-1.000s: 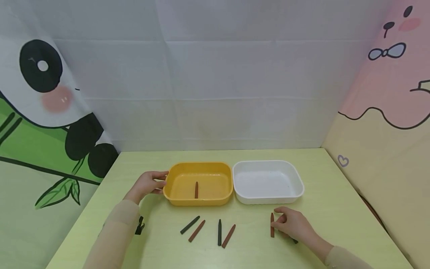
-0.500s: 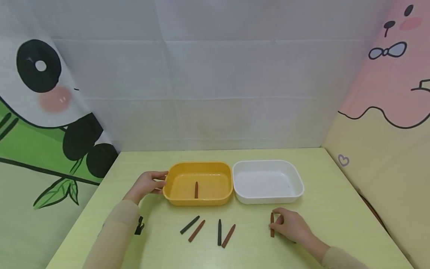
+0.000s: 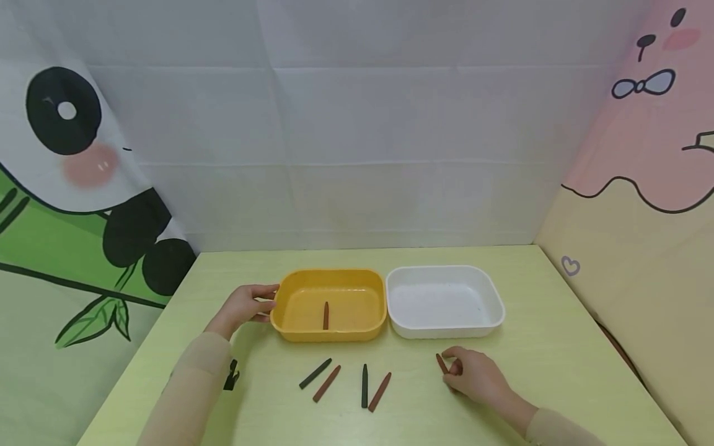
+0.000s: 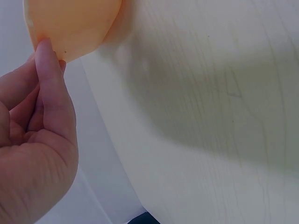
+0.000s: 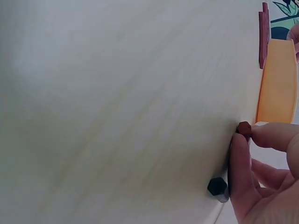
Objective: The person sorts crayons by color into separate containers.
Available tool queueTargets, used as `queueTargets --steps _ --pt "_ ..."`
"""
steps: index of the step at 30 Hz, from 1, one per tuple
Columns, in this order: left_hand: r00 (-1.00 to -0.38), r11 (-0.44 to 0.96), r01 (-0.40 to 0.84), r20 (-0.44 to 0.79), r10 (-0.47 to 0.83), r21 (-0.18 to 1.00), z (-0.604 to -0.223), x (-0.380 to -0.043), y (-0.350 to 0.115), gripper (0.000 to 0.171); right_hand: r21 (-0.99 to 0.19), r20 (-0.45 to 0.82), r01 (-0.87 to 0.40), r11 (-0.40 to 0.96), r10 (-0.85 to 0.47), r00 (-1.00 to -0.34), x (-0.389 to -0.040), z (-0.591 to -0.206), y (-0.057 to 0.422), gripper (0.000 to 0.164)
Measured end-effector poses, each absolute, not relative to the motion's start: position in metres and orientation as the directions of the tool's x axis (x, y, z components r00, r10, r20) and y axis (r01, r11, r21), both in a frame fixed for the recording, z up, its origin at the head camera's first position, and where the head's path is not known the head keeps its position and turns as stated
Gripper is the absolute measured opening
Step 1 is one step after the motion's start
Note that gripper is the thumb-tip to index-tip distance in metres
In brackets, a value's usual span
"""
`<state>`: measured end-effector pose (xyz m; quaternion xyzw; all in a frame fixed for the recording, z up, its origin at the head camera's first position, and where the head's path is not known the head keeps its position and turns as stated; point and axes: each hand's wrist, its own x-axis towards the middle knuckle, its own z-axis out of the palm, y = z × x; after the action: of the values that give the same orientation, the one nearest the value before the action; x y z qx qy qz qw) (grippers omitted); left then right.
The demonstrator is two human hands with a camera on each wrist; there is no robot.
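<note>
My left hand (image 3: 242, 308) pinches the left rim of the yellow tray (image 3: 365, 331); the left wrist view shows thumb and fingers at the tray's edge (image 4: 84, 28). One reddish-brown crayon (image 3: 326, 316) lies in that tray. Before the white tray (image 3: 491, 319), my right hand (image 3: 476, 375) pinches another reddish-brown crayon (image 3: 441, 363) between thumb and forefinger, close over the table. A dark crayon (image 5: 217, 186) lies beside these fingers in the right wrist view; in the head view the hand hides it.
In front of the trays lie two dark crayons (image 3: 315, 373) (image 3: 365, 385) and two reddish-brown ones (image 3: 326, 383) (image 3: 380, 392). A small black object (image 3: 231, 375) sits by the left forearm. A pale cloth wall (image 3: 357, 204) stands behind the table (image 3: 279, 415).
My right hand has closed its fingers on the reddish-brown crayon and shifted slightly left with it, tilting it. The left hand and both trays have stayed in place.
</note>
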<state>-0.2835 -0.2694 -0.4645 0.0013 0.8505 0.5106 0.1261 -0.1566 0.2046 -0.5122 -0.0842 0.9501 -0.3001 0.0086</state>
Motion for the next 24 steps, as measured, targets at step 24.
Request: queueTargets --steps 24 --pt "-0.97 0.488 -0.131 -0.212 0.115 0.863 -0.455 -0.275 -0.265 0.049 -0.829 -0.026 -0.135 0.543 -0.277 -0.96 -0.161 -0.493 0.199 0.033"
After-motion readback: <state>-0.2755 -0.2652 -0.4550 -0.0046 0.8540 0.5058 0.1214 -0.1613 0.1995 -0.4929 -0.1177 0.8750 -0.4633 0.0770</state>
